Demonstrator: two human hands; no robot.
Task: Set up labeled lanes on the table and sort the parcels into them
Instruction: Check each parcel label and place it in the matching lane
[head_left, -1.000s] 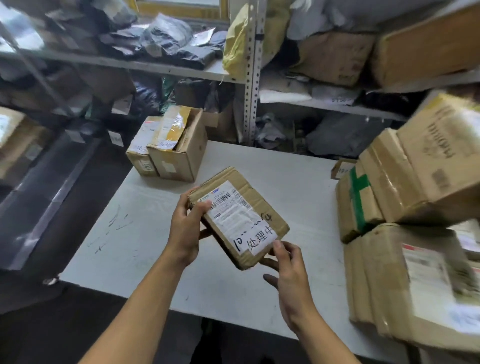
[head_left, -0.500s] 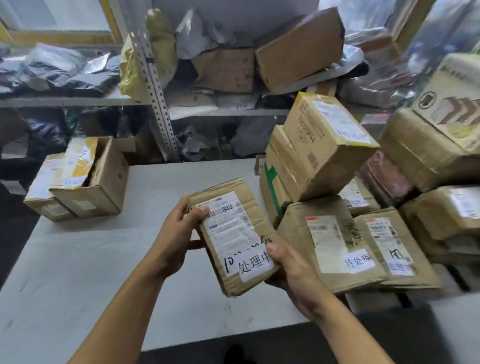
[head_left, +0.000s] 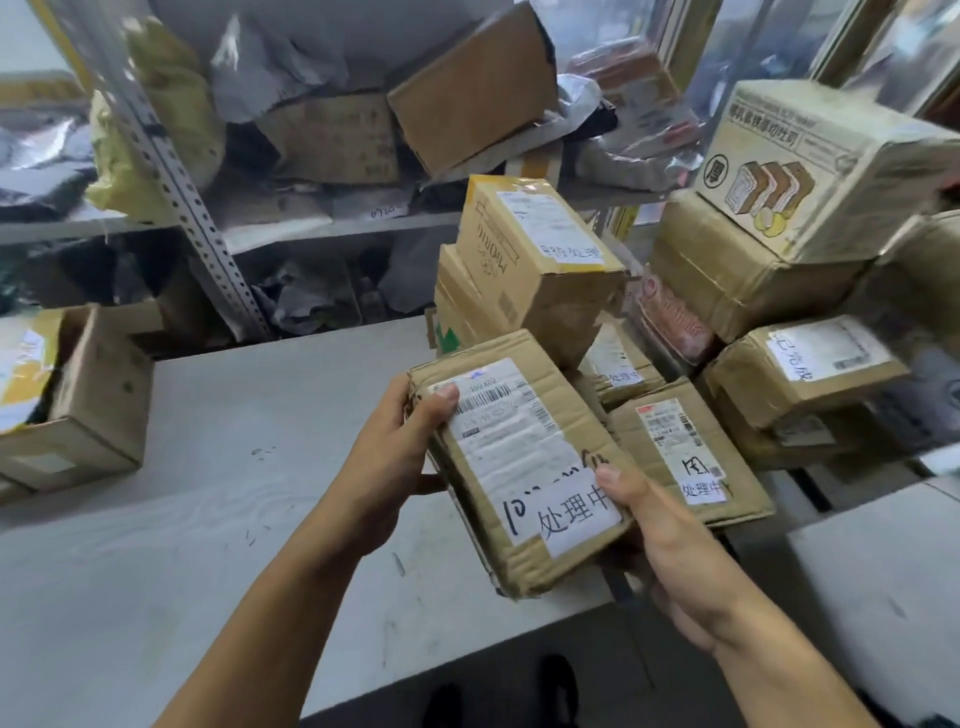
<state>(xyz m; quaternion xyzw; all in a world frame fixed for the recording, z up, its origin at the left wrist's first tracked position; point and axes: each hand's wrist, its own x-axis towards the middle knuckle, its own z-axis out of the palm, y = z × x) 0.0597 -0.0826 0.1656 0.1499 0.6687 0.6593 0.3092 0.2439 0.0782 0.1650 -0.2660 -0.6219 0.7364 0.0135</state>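
Observation:
I hold a flat brown cardboard parcel (head_left: 524, 467) above the white table (head_left: 208, 467), tilted, its shipping label and a white handwritten sticker facing up. My left hand (head_left: 395, 457) grips its upper left edge, thumb on the barcode label. My right hand (head_left: 654, 535) grips its lower right corner, thumb on the sticker. Just right of it lies a similar flat parcel (head_left: 691, 457) with the same kind of sticker. Behind stands a pile of stickered boxes: a tilted one (head_left: 535, 249) and one at the right (head_left: 800, 374).
Two small boxes (head_left: 78, 405) stand at the table's left. A printed carton (head_left: 810, 166) tops the right pile. Metal shelving (head_left: 171, 171) behind holds bags and cartons. A second white table (head_left: 883, 582) sits at the right across a narrow gap. Dark shoes show below the table edge.
The view has swung right, bringing the box pile closer to centre. The held parcel has moved right, now beside the flat stickered parcel. Both hands keep their grip.

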